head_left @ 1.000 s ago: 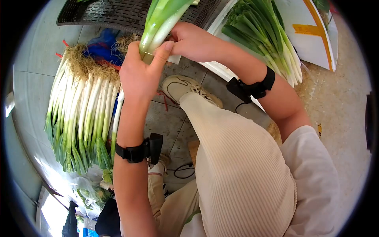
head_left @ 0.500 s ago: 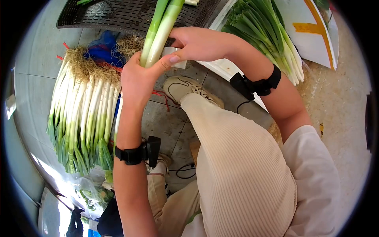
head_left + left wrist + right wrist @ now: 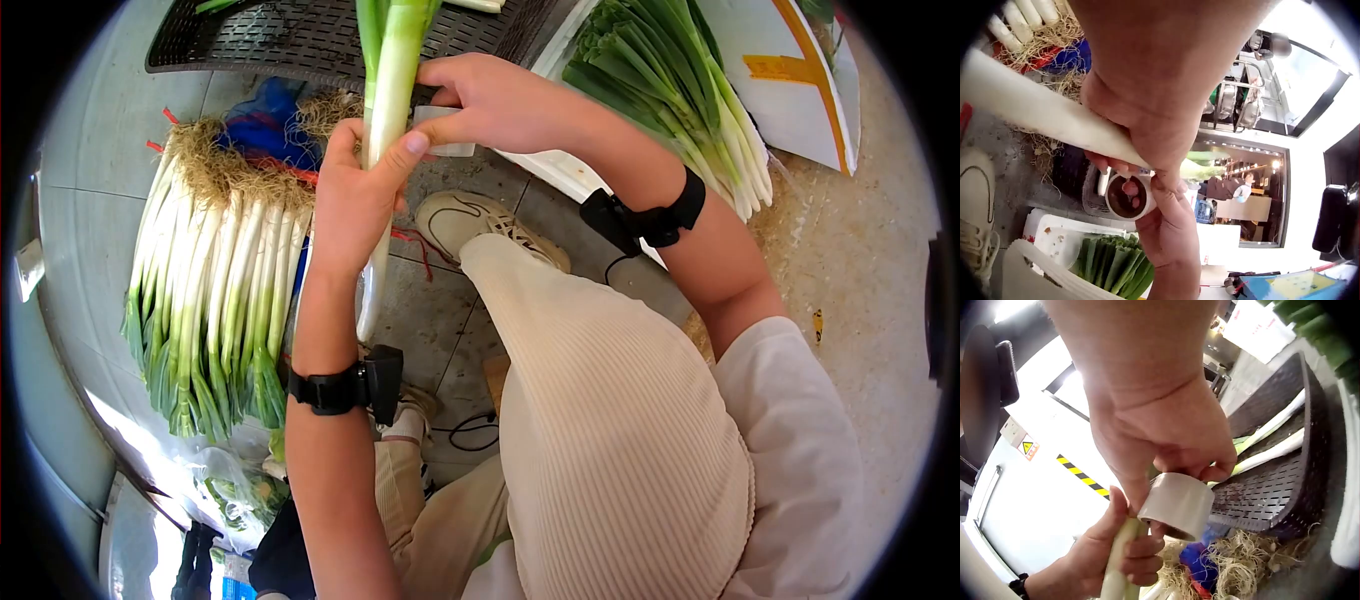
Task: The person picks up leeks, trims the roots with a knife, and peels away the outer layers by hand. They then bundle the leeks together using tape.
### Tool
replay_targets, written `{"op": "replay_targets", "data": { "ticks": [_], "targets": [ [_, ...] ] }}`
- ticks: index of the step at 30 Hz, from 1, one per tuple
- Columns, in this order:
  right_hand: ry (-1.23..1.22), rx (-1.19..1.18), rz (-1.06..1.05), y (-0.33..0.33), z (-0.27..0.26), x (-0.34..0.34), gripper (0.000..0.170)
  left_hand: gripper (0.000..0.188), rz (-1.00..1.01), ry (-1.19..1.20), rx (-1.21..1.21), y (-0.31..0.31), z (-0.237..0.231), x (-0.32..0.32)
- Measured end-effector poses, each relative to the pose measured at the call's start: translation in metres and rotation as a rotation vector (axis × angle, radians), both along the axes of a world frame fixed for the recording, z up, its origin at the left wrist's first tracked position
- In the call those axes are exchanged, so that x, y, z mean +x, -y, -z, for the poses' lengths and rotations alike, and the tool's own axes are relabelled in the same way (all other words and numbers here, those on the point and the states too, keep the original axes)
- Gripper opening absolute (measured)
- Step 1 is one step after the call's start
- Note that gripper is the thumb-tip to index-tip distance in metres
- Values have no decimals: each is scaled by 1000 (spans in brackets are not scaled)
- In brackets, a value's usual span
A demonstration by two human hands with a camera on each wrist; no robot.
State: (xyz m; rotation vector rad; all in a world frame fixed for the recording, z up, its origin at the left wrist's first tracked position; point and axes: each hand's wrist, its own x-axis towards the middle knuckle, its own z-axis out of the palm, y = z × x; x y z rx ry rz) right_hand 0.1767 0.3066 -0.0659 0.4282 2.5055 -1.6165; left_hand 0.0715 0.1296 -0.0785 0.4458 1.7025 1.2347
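Note:
In the head view, my left hand (image 3: 350,205) grips a pair of long leeks (image 3: 395,95), thumb across their white stalks. A white stalk end hangs below that palm, over the floor. My right hand (image 3: 495,100) is close against the same stalks from the right and holds a roll of clear tape (image 3: 1175,503), fingers reaching into its core. In the right wrist view, the roll sits right beside the leeks (image 3: 1116,569) and the left thumb. The left wrist view looks into the roll's brown core (image 3: 1127,197), with fingertips inside it.
Bundled leeks (image 3: 215,280) with roots lie on the floor at left, near blue netting (image 3: 265,125). A dark perforated basket (image 3: 260,45) holding some leeks stands ahead. At right, more leeks (image 3: 690,100) lie in a white foam box (image 3: 555,170). A shoe (image 3: 485,225) is below the hands.
The held leeks have slid down through the left hand and swung more upright, so a white end now shows below the palm. Both hands stay close together, with the tape roll more visible.

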Motion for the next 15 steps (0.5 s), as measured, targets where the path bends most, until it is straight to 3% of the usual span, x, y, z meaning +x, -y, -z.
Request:
{"op": "replay_targets", "data": {
  "ticks": [2,4,8,10,13,15],
  "targets": [
    [31,-15,15,1,-6,-2,59,53,-15,8,20,-1,0,-1],
    [61,-32,30,3,-13,-2,59,45,4,-159,62,0,2,-4],
    [20,-154,126,10,-23,-1,70,39,5,-317,107,1,1,-8],
    [8,-212,136,12,-22,-1,71,38,-55,-118,163,0,-3,-6],
    [-66,-118,137,14,-15,-1,73,37,-139,7,246,0,-9,-3],
    [-25,-3,29,11,-16,-1,62,36,-149,72,197,0,-12,-6]
  ]
}}
